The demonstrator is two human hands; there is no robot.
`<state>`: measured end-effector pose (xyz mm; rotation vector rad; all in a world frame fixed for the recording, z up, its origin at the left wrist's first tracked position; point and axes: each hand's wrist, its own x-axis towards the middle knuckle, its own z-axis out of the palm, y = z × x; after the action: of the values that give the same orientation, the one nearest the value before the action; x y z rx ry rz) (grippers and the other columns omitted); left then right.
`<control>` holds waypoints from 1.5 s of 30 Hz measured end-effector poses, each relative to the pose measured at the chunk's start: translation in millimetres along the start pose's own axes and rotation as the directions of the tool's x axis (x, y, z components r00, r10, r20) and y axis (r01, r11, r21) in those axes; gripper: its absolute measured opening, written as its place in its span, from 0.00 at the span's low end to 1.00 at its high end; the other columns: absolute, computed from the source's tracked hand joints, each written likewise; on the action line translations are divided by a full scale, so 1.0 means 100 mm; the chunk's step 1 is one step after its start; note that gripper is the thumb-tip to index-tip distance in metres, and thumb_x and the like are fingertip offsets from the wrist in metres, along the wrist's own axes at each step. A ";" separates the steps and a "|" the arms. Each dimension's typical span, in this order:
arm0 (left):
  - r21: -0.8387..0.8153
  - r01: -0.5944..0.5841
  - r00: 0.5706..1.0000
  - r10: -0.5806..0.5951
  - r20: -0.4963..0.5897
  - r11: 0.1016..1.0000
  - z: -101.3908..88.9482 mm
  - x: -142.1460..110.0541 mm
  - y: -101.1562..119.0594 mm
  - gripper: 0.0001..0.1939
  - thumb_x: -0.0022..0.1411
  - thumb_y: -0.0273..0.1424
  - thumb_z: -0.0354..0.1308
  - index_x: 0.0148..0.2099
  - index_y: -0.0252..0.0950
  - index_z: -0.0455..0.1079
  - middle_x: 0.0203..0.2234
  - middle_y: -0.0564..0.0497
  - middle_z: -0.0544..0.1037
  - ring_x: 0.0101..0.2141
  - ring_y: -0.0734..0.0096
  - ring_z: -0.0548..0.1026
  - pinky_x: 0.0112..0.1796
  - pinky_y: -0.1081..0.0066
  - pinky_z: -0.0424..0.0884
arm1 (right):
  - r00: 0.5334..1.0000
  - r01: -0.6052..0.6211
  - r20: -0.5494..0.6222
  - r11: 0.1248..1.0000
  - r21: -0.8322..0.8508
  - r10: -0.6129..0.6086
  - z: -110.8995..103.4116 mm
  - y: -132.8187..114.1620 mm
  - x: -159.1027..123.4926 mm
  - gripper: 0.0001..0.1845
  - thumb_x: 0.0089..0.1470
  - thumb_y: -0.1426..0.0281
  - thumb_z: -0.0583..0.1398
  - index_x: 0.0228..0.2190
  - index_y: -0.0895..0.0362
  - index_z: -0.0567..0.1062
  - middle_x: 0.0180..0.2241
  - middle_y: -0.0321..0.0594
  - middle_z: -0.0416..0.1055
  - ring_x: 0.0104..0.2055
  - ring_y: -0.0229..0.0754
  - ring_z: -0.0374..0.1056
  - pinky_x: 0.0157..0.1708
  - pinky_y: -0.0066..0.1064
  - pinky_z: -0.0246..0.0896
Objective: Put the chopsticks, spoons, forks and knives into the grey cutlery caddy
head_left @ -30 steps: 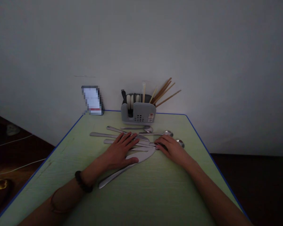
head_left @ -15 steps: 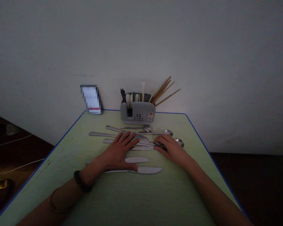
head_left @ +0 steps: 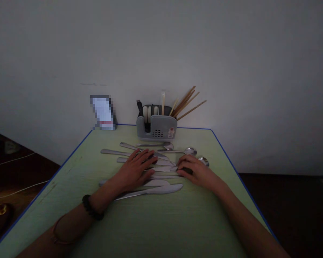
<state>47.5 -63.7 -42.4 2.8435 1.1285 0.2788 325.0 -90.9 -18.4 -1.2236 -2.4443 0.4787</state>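
My left hand (head_left: 136,170) lies palm down with fingers stretched over several table knives. Their handles, such as one knife handle (head_left: 111,151), stick out to its left, and blades show at its right. In front of its thumb rests another knife (head_left: 164,189), slightly tilted, touching or overlapping a shorter knife blade (head_left: 158,183). My right hand (head_left: 196,170) is curled, thumb and fingers closed round a spoon (head_left: 204,161) whose handle end peeks out at the fingertips. Near that thumb ends a thin utensil (head_left: 165,176); its kind is unclear.
Two more spoons lie behind my hands: one spoon (head_left: 190,151) at right, another spoon (head_left: 167,146) farther back. A grey holder (head_left: 164,125) with chopsticks (head_left: 187,102) and cables stands by the wall. A phone (head_left: 103,113) leans at back left. The table (head_left: 161,225) has blue edging (head_left: 233,165).
My left thumb has drawn back from the front knife, which now slants with its handle nearer me. The thin utensil beside my right thumb has shifted toward me.
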 end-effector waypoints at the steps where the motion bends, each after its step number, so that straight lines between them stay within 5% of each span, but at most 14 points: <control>1: 0.001 0.014 1.000 -0.014 -0.013 1.000 0.01 0.00 -0.01 0.23 0.67 0.41 0.40 0.62 0.44 0.55 0.61 0.50 0.59 0.61 0.63 0.53 0.60 0.54 0.45 | 1.000 -0.025 -0.018 0.999 -0.023 0.024 0.00 0.01 -0.01 0.07 0.56 0.67 0.57 0.34 0.56 0.74 0.38 0.43 0.69 0.43 0.42 0.66 0.44 0.34 0.61; 16: 0.001 0.025 1.000 -0.025 0.008 1.000 0.04 0.00 -0.02 0.24 0.67 0.40 0.42 0.64 0.46 0.53 0.63 0.50 0.54 0.62 0.60 0.52 0.60 0.52 0.49 | 0.991 -0.108 -0.091 0.986 -0.125 0.097 -0.02 0.19 -0.06 0.07 0.55 0.70 0.56 0.35 0.57 0.73 0.37 0.46 0.71 0.42 0.45 0.67 0.44 0.39 0.63; 24: -0.063 -0.089 0.994 0.092 0.050 0.994 -0.02 0.00 -0.01 0.21 0.67 0.40 0.43 0.61 0.51 0.58 0.64 0.52 0.53 0.62 0.61 0.52 0.60 0.53 0.47 | 0.986 -0.136 -0.111 0.980 -0.146 0.120 0.02 0.20 -0.06 0.10 0.57 0.72 0.54 0.37 0.57 0.75 0.37 0.46 0.72 0.40 0.45 0.68 0.43 0.38 0.64; 29: -0.072 -0.109 0.990 0.114 0.078 0.991 -0.03 0.00 -0.02 0.22 0.67 0.42 0.43 0.62 0.53 0.55 0.64 0.53 0.50 0.63 0.59 0.49 0.61 0.53 0.45 | 0.970 -0.191 -0.188 0.964 -0.182 0.157 0.03 0.23 -0.07 0.12 0.58 0.73 0.52 0.39 0.56 0.75 0.40 0.46 0.71 0.42 0.45 0.67 0.46 0.40 0.63; 35: -0.049 -0.145 0.981 0.150 0.122 0.988 -0.04 -0.01 -0.02 0.24 0.66 0.45 0.42 0.63 0.53 0.51 0.65 0.52 0.47 0.63 0.59 0.46 0.60 0.53 0.43 | 0.978 -0.171 -0.148 0.967 -0.190 0.144 0.07 0.22 -0.06 0.12 0.58 0.73 0.52 0.40 0.57 0.74 0.40 0.46 0.71 0.43 0.45 0.66 0.46 0.41 0.63; 45: 0.025 0.071 0.997 -0.070 -0.008 0.997 0.02 -0.02 -0.10 0.27 0.66 0.46 0.40 0.64 0.45 0.52 0.62 0.50 0.57 0.62 0.59 0.51 0.60 0.52 0.46 | 0.951 -0.186 -0.281 0.965 -0.187 0.129 0.08 0.19 -0.08 0.15 0.57 0.70 0.54 0.45 0.57 0.71 0.45 0.50 0.65 0.49 0.49 0.61 0.50 0.44 0.61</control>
<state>40.1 -57.4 -46.2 2.8194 1.2397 0.2719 338.9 -87.9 -35.9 -1.4742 -2.2199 0.0848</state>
